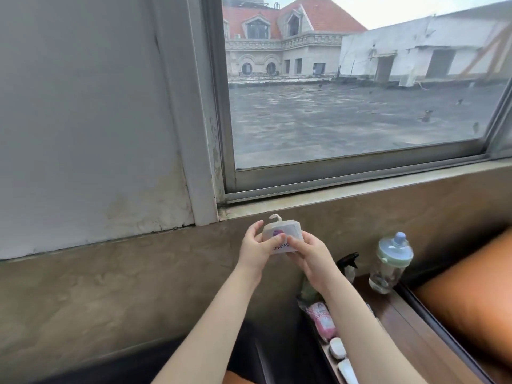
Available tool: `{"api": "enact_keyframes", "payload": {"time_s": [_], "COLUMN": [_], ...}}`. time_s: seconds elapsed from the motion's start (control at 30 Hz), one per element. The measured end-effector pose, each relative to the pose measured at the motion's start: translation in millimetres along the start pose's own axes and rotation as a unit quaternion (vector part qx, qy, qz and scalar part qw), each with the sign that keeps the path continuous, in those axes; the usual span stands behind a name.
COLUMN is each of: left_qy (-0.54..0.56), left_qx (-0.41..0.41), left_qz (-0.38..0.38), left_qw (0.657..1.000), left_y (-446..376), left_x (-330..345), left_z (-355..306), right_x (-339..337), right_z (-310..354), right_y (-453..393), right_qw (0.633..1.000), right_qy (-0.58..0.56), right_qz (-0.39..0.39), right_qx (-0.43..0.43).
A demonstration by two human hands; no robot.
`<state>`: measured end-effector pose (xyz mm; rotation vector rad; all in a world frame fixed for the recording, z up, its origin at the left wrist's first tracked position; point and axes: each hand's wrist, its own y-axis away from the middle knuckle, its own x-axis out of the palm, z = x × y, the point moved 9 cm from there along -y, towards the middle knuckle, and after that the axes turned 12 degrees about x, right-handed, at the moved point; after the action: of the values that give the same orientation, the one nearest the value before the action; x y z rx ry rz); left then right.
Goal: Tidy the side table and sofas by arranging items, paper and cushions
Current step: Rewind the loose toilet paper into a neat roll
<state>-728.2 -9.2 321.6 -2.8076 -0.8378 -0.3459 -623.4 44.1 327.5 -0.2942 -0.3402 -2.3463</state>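
Both hands clasp a small white tissue pack (282, 236) from either side: the left hand (254, 249) curls round its left end, the right hand (310, 258) grips its right end and underside. The pack is held in the air before the wall below the window sill (360, 189), long axis running left to right, printed face toward the person, a tissue poking up. Lower right, a wooden side table (410, 328) holds a clear bottle (389, 266), a black spray bottle (348, 263) and a pink packet (322, 320).

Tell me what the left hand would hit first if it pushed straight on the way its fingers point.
The left hand already grips the small white pack. Beyond that, probably the brown wall under the window sill, though depth is hard to judge.
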Motion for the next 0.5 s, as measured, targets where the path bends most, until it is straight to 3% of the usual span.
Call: {"api": "enact_keyframes", "payload": {"time_s": [0.2, 0.5], "left_qy": [0.052, 0.015], "left_qx": [-0.086, -0.107], "left_qz": [0.038, -0.032], "left_qw": [0.994, 0.994], "left_y": [-7.4, -43.1], "left_x": [41.5, 83.5], "left_z": [21.3, 22.3], "right_x": [-35.6, -88.8], "right_z": [12.4, 37.3], "right_y": [-11.2, -45.5], "right_qw": [1.000, 0.995], "right_qy": [-0.011, 0.060], "right_qz": [-0.023, -0.067], "right_qx": [0.007, 0.052]}}
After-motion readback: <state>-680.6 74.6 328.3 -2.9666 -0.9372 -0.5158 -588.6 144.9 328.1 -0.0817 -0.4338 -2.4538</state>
